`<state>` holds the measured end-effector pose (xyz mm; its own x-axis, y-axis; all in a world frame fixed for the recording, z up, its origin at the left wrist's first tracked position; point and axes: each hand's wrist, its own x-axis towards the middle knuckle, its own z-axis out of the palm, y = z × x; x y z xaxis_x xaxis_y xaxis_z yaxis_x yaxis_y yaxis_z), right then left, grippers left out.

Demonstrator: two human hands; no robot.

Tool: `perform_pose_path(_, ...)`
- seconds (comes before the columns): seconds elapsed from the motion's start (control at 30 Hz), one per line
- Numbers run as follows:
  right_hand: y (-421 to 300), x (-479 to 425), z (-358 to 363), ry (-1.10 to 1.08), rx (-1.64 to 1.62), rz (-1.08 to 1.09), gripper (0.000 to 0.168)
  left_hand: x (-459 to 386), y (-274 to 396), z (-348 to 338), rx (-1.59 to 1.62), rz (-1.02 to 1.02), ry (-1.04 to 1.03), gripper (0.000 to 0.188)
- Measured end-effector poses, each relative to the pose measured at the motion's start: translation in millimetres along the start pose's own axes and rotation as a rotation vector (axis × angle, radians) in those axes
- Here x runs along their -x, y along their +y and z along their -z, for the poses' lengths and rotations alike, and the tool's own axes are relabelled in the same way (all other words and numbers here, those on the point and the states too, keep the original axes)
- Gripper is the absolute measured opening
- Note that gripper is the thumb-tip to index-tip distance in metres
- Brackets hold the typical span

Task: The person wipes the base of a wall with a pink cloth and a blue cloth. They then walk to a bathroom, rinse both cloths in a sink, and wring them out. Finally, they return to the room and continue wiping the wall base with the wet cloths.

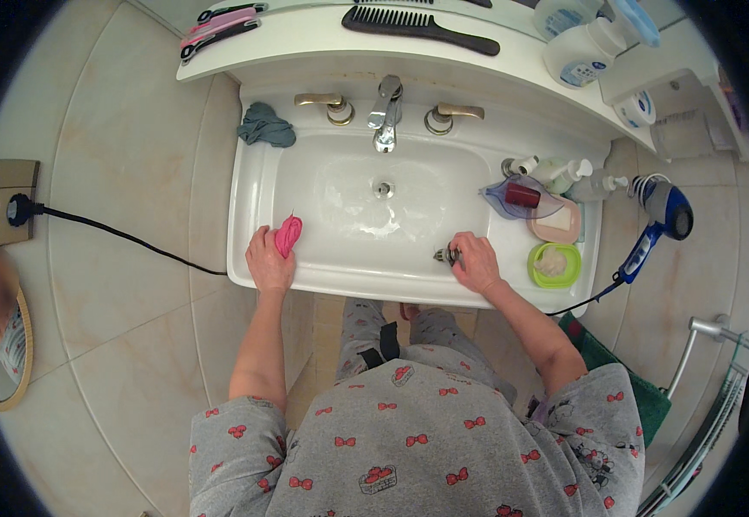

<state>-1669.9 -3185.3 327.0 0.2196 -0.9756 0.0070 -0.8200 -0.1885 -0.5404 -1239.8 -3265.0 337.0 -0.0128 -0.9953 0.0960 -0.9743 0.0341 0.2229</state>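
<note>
A white washbasin (pixel 387 274) spans the space before me, with a chrome faucet (pixel 385 116) at its back and a drain hole (pixel 383 190) in its floor. At the basin's left front rim, my left hand (pixel 271 262) is closed around a bunched bright pink cloth (pixel 289 236). My right hand (pixel 476 262) rests by the right front rim, its fingers on a small metal piece that looks like a drain stopper (pixel 444 254). The hand covers part of that piece. Two lever handles, left (pixel 326 103) and right (pixel 448 116), flank the faucet.
A grey-blue cloth (pixel 266 125) lies on the back left corner. Pump bottles (pixel 568 174), a soap dish (pixel 554 221) and a green dish (pixel 554 266) crowd the right rim. A blue hair dryer (pixel 655 226) hangs beyond. The shelf (pixel 297 42) above holds a black comb (pixel 419 29).
</note>
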Motion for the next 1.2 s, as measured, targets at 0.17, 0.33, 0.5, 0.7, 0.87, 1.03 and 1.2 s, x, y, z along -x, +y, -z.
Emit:
perform_pose_path(0.17,-0.8,0.0,0.7,0.015,0.002,0.013,0.032,-0.3,2.4,3.5,0.023,-0.006,0.009,0.048)
perform_pose_path(0.33,-0.3,0.2,-0.4,0.003,0.012,0.002,0.032,-0.4,-0.8,0.0,0.025,-0.008,0.008,0.047)
perform_pose_path(0.5,-2.3,-4.1,-3.8,-0.006,-0.004,-0.037,0.034,-0.7,-6.3,-3.4,0.033,0.004,0.003,0.047)
perform_pose_path(0.7,28.7,-70.7,-64.2,0.240,-0.552,-0.384,0.038,0.0,-7.4,-1.9,0.046,0.022,-0.004,0.047)
perform_pose_path(0.87,101.3,-153.5,-109.8,0.454,-0.457,-0.408,0.034,-4.0,-3.3,2.8,0.051,0.023,-0.028,0.047)
perform_pose_path(1.03,83.3,-199.1,-158.1,0.269,-0.788,-0.460,0.028,-3.8,-4.0,5.5,0.053,0.037,-0.030,0.046)
perform_pose_path(1.2,13.6,-244.9,-188.7,0.288,-1.259,-0.616,0.025,-2.5,-8.0,1.5,0.069,0.039,-0.023,0.052)
